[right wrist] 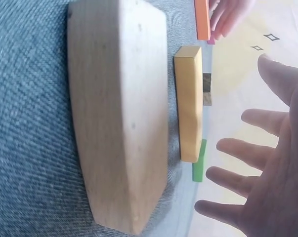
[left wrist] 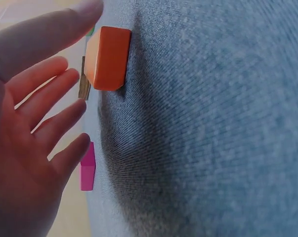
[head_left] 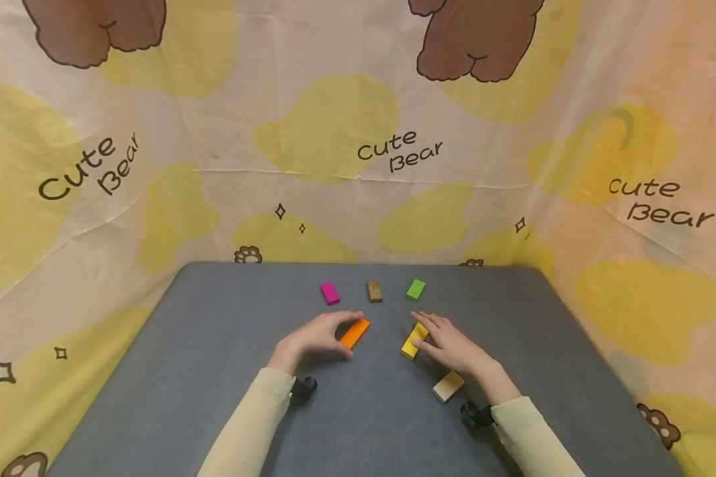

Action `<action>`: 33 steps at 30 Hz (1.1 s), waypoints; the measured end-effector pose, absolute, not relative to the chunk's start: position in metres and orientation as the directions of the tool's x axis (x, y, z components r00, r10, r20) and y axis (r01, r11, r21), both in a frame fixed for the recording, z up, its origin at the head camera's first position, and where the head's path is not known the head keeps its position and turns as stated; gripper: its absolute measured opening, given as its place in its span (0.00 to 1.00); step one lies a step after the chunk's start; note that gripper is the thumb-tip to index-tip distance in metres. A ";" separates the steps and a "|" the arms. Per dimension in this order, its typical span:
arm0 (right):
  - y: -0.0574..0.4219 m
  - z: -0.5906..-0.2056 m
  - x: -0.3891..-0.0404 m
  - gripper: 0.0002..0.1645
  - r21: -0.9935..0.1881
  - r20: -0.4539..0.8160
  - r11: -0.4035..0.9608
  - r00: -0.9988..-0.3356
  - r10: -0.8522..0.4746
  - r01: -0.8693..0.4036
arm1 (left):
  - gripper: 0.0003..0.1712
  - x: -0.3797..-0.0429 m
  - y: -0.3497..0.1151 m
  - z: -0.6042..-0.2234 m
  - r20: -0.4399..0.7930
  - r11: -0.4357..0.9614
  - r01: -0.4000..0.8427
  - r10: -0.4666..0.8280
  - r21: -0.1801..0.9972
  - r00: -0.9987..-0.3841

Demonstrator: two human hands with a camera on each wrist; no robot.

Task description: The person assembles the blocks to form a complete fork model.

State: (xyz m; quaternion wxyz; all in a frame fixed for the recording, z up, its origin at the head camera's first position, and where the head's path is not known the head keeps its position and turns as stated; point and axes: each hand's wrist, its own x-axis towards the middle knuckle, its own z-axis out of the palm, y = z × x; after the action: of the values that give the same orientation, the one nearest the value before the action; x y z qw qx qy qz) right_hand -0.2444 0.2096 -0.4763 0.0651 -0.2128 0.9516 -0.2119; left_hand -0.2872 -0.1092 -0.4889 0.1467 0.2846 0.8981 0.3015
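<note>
An orange block (head_left: pixel 355 334) lies on the grey table, with my left hand (head_left: pixel 319 333) spread around its left side. In the left wrist view the thumb and fingers of that hand (left wrist: pixel 35 108) stand apart from the orange block (left wrist: pixel 111 58). My right hand (head_left: pixel 453 344) hovers over the right edge of a yellow block (head_left: pixel 414 340), its fingers extended. The right wrist view shows a gap between those fingers and the yellow block (right wrist: pixel 189 103). A plain wooden block (head_left: pixel 448 386) lies close below the right hand, near the wrist.
Behind the hands, a magenta block (head_left: pixel 330 293), a brown wood-grained block (head_left: pixel 374 291) and a green block (head_left: pixel 416 290) lie in a row near the far edge of the table (head_left: pixel 215 318). A printed cloth (head_left: pixel 310 132) hangs behind and beside the table.
</note>
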 end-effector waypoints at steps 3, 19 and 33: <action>0.209 -0.478 -0.245 0.42 -0.441 -0.046 0.819 -0.902 -0.430 -0.368 | 0.46 -0.286 -0.108 -0.491 -0.111 0.667 0.413 0.596 0.619 -0.795; 0.211 -0.486 -0.251 0.40 -0.453 -0.031 0.803 -0.893 -0.448 -0.387 | 0.48 -0.294 -0.107 -0.489 -0.101 0.669 0.453 0.617 0.589 -0.780; 0.217 -0.492 -0.263 0.38 -0.452 0.077 0.772 -0.882 -0.465 -0.447 | 0.51 -0.299 -0.107 -0.492 -0.092 0.641 0.459 0.637 0.615 -0.766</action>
State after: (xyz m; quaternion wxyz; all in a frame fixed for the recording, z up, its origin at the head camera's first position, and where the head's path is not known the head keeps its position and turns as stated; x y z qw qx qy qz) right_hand -0.2630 0.2167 -0.4920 0.0196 -0.2423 0.9411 -0.2352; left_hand -0.2989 -0.1069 -0.4916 0.1521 0.3066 0.8930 0.2923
